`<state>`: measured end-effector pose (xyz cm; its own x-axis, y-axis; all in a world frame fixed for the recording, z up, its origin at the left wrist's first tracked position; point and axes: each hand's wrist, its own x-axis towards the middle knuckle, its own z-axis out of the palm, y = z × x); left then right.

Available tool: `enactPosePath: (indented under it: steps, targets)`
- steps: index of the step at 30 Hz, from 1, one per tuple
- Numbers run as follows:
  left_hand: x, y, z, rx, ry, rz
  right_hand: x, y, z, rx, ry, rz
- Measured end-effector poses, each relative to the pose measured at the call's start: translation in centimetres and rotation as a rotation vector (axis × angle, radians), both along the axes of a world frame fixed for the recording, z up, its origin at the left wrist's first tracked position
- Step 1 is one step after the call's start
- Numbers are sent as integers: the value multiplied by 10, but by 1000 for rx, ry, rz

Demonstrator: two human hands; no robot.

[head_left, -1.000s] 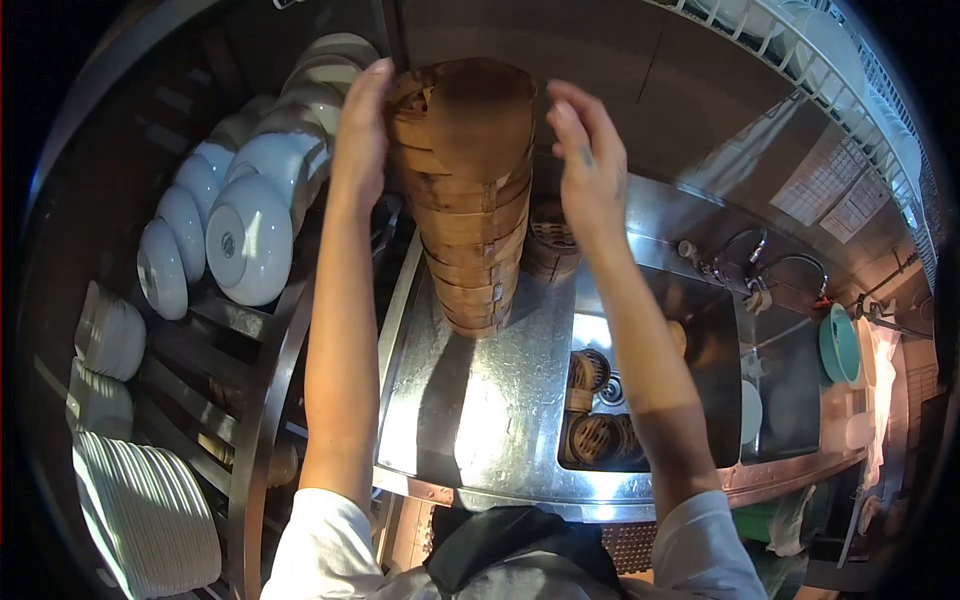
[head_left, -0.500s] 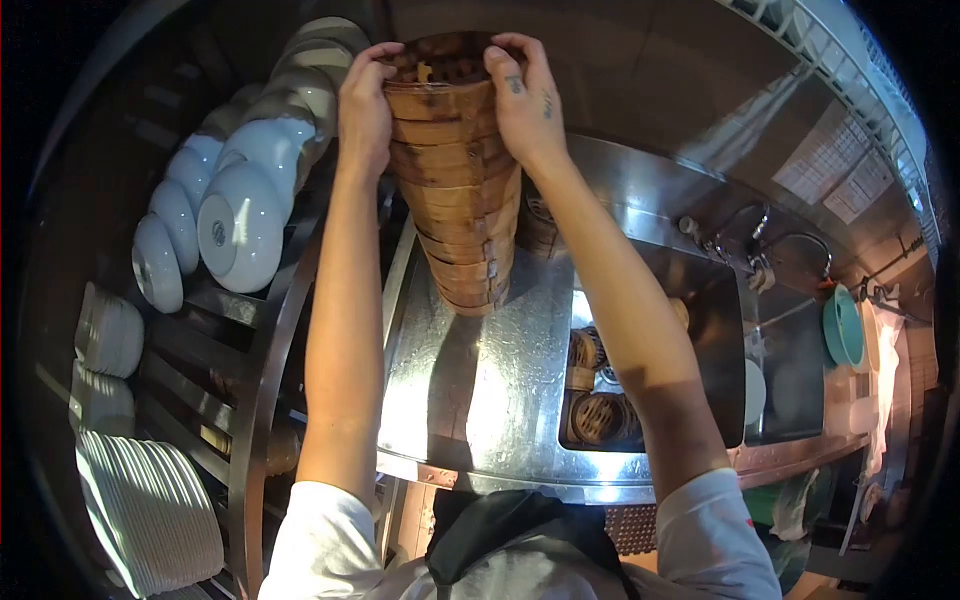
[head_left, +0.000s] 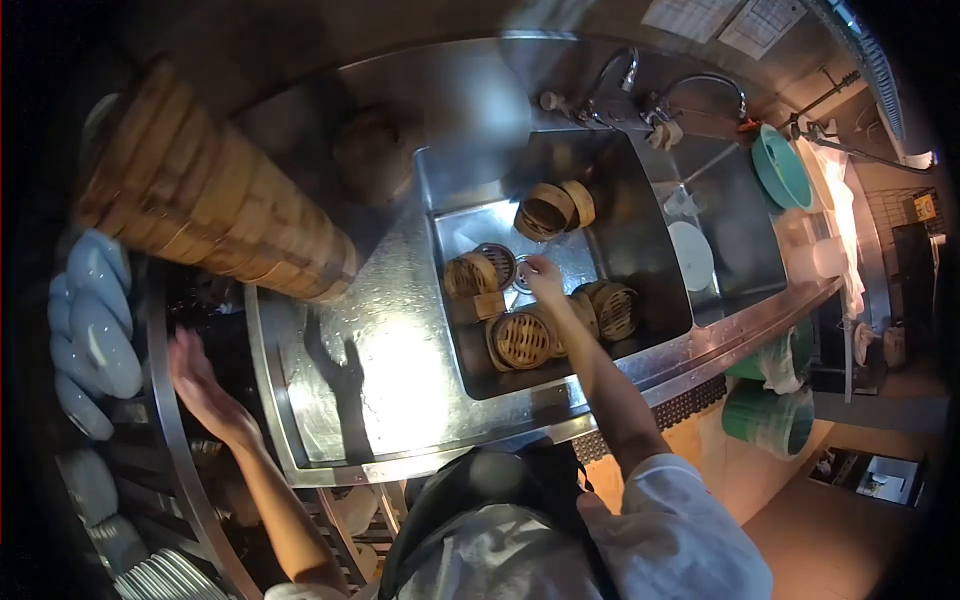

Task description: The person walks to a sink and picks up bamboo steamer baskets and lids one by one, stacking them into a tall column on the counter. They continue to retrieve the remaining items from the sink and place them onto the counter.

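My right hand (head_left: pixel 542 282) is down in the sink, its fingers curled over the round drain (head_left: pixel 522 276); what they hold, if anything, is hidden. Just left of it are a dark-slatted bamboo steamer (head_left: pixel 497 262) and a lighter one (head_left: pixel 468 275). Closer to me in the sink, a slatted steamer basket (head_left: pixel 522 340) lies beside several others. Two more steamers (head_left: pixel 548 211) rest toward the back. My left hand (head_left: pixel 208 392) is off the counter's left edge, fingers stretched out and empty. Above it, a tall stack of bamboo steamers (head_left: pixel 215 200) stands on the counter, apart from both hands.
A steel counter (head_left: pixel 405 375) surrounds the sink (head_left: pixel 640 240). Taps (head_left: pixel 630 70) rise behind it. The second basin holds a white round plate (head_left: pixel 691 256); a turquoise bowl (head_left: pixel 782 168) is beyond. White plates (head_left: pixel 100 335) fill a rack on the left. Green bins (head_left: pixel 768 418) stand below right.
Both hands have let go of the steamer stack, which stays on the counter. My right hand has moved down into the sink, my left hand down and left. The view has turned right.
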<state>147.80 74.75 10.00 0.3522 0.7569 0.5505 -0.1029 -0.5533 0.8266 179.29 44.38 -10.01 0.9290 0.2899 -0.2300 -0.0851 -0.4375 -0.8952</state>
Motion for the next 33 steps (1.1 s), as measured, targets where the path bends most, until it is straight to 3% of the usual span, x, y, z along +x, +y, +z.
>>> enactPosePath:
  steps: [1,2,3,4,5,6,8,10,13,15,16,17,18,20,21,22,23,24,26,29,30,33]
  targets:
    - [-13,-27,-29,-140,26,43,19,-39,-48,150,37,-41]
    - [-35,-45,-66,-182,97,62,43,-68,-99,-12,-11,-112]
    - [-46,-79,-82,-201,200,115,62,-86,-111,-122,15,-127]
    - [-58,-113,-95,-405,254,233,78,-89,-112,-122,31,-116]
    - [-60,-144,-100,-499,272,243,96,-89,-106,-282,-81,-58]
    - [-57,-170,-98,-576,340,294,118,-86,-105,-435,-200,5]
    - [-49,-210,-91,-611,438,301,164,-67,-128,-366,-371,67]
    - [-30,-240,-80,-567,555,292,202,-38,-136,-537,-537,133]
    - [-19,-269,-75,-545,584,347,238,-10,-150,-688,-505,238]
    - [-12,-285,-72,-554,564,394,254,-5,-141,-972,-267,409]
    - [-2,-290,-69,-576,553,420,256,-6,-134,-942,-223,502]
    - [9,-295,-66,-597,566,415,249,-8,-127,-908,-186,604]
    - [14,-297,-72,-563,563,385,241,-11,-125,-765,-62,484]
    - [34,-296,-74,-599,583,326,209,-21,-128,-193,-541,448]
    - [44,-293,-78,-629,566,263,186,-19,-82,-5,-648,487]
    - [57,-285,-82,-657,553,185,165,-24,-63,108,-468,556]
    - [75,-272,-88,-652,569,62,136,-25,-16,-46,-522,597]
    - [88,-256,-89,-638,576,-73,86,-10,41,4,-720,670]
    - [115,-235,-92,-818,369,-139,35,11,84,30,-678,823]
    - [124,-197,-104,-856,326,-75,-38,50,66,45,-853,967]
    - [119,-184,-119,-746,346,-37,-59,65,59,75,-857,967]
    - [94,-152,-133,-918,420,-19,-103,89,44,-59,-831,1103]
